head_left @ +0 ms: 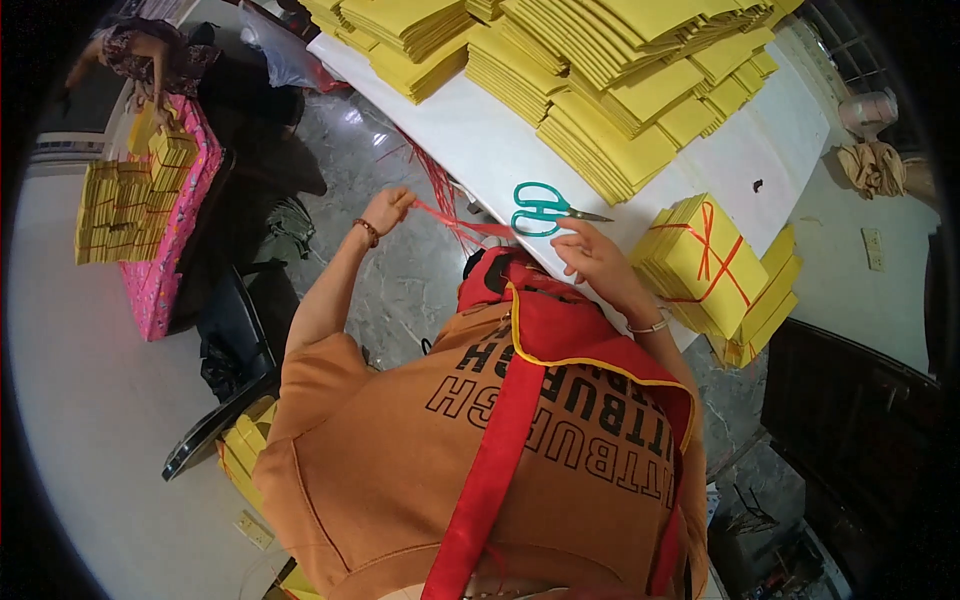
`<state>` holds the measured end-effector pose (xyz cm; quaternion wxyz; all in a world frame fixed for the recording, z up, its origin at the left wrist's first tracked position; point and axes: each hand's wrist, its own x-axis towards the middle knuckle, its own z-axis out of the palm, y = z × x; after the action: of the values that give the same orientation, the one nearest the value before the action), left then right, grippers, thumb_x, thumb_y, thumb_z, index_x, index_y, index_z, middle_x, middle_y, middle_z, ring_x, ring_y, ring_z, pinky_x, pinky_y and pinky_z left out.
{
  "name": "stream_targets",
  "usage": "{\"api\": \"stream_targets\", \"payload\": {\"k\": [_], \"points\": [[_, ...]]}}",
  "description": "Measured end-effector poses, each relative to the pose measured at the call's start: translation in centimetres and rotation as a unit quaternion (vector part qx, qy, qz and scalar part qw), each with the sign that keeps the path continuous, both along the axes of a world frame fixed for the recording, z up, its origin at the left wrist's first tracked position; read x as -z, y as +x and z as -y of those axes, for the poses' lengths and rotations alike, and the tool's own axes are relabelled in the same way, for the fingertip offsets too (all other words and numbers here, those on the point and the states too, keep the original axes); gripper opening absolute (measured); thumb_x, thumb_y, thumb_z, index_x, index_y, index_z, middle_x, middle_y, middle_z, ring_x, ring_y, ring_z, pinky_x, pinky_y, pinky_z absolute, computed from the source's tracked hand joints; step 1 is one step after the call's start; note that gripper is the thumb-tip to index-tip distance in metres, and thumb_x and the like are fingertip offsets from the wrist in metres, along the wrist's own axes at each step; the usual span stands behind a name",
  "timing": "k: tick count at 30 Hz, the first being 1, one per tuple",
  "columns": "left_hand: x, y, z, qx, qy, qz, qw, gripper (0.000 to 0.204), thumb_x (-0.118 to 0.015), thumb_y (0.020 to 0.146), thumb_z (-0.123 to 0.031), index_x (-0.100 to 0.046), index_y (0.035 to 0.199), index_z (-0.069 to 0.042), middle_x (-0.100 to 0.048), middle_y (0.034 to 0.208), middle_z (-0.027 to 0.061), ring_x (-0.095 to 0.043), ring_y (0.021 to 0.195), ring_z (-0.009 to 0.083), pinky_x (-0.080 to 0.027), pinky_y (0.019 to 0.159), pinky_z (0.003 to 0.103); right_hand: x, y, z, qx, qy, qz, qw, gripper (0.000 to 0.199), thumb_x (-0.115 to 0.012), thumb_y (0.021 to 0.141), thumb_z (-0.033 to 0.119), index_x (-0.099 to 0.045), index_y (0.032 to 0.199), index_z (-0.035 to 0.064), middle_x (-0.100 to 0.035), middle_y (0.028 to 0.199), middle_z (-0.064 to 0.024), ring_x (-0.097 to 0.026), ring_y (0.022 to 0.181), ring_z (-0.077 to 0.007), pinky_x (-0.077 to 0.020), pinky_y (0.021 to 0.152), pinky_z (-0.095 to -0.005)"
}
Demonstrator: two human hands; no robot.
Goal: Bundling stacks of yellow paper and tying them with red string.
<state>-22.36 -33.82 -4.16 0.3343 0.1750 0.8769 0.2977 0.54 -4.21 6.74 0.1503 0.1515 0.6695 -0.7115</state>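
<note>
Pinched in my left hand (388, 212) is the end of a red plastic strip (488, 229), stretched across toward the front edge of the white table (440, 125). My right hand (595, 260) hovers over that edge with its fingers bent and apart; I see nothing in it. Just beyond its fingertips lie scissors (564, 210) with teal handles, blades pointing right. To the right of this hand sits a bundle of yellow envelopes (712, 262) tied crosswise with red strip. More loose red strips (432, 170) hang by the table's left side.
Tall stacks of yellow envelopes (600, 130) cover the table's far part. At the left, another person (150, 55) reaches toward yellow bundles (125, 205) on a pink-covered table (205, 150). A black chair (235, 330) stands behind my left arm.
</note>
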Motion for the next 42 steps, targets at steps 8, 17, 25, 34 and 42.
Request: {"api": "stream_targets", "payload": {"k": [8, 17, 25, 34, 42], "points": [[11.2, 3.8, -0.9, -0.004, -0.216, -0.141, 0.966, 0.033, -0.039, 0.087, -0.03, -0.06, 0.092, -0.005, -0.059, 0.092, 0.0221, -0.055, 0.088, 0.0404, -0.043, 0.077, 0.046, -3.4, 5.0, -2.2, 0.092, 0.0, -0.026, 0.995, 0.033, -0.052, 0.087, 0.016, -0.047, 0.118, 0.006, -0.057, 0.098, -0.0028, -0.05, 0.074, -0.007, -0.0433, 0.067, -0.0204], [3.0, -1.8, -4.4, 0.169, -0.183, -0.236, 0.939, 0.029, -0.041, 0.084, -0.027, -0.058, 0.086, -0.004, -0.059, 0.086, 0.0227, -0.055, 0.084, 0.0398, -0.043, 0.073, 0.047, -7.2, 14.0, -10.9, 0.513, 0.114, -0.172, 0.833, 0.027, -0.05, 0.088, 0.013, -0.05, 0.113, 0.0025, -0.059, 0.096, -0.0066, -0.051, 0.07, -0.0069, -0.0423, 0.062, -0.0191], [-8.6, -4.1, -12.1, 0.227, 0.049, -0.068, 0.97, 0.03, -0.043, 0.088, -0.028, -0.05, 0.073, -0.003, -0.049, 0.058, 0.0025, -0.046, 0.053, 0.0118, -0.037, 0.05, 0.026, -3.1, 15.8, -13.7, 0.584, -0.039, -0.231, 0.777, 0.023, -0.051, 0.088, 0.012, -0.051, 0.11, 0.0033, -0.058, 0.092, -0.0057, -0.052, 0.069, -0.0062, -0.0414, 0.057, -0.0182], [-2.8, -2.3, -8.7, 0.216, -0.023, 0.133, 0.967, 0.026, -0.045, 0.084, -0.029, -0.054, 0.076, -0.006, -0.048, 0.056, 0.0018, -0.046, 0.049, 0.0109, -0.036, 0.045, 0.026, -1.7, 18.4, -14.2, 0.629, 0.009, -0.19, 0.754, 0.025, -0.053, 0.087, 0.015, -0.051, 0.11, 0.006, -0.058, 0.091, -0.0037, -0.051, 0.069, -0.0062, -0.0404, 0.056, -0.0183], [1.5, 1.4, -5.7, 0.327, -0.098, -0.054, 0.939, 0.027, -0.049, 0.082, -0.026, -0.061, 0.091, -0.004, -0.061, 0.083, 0.0149, -0.058, 0.076, 0.0307, -0.045, 0.068, 0.04, 0.3, 17.1, -15.8, 0.658, 0.014, -0.124, 0.743, 0.028, -0.057, 0.085, 0.022, -0.052, 0.111, 0.0128, -0.058, 0.096, 0.0026, -0.051, 0.084, -0.0067, -0.0378, 0.069, -0.0233]]}}
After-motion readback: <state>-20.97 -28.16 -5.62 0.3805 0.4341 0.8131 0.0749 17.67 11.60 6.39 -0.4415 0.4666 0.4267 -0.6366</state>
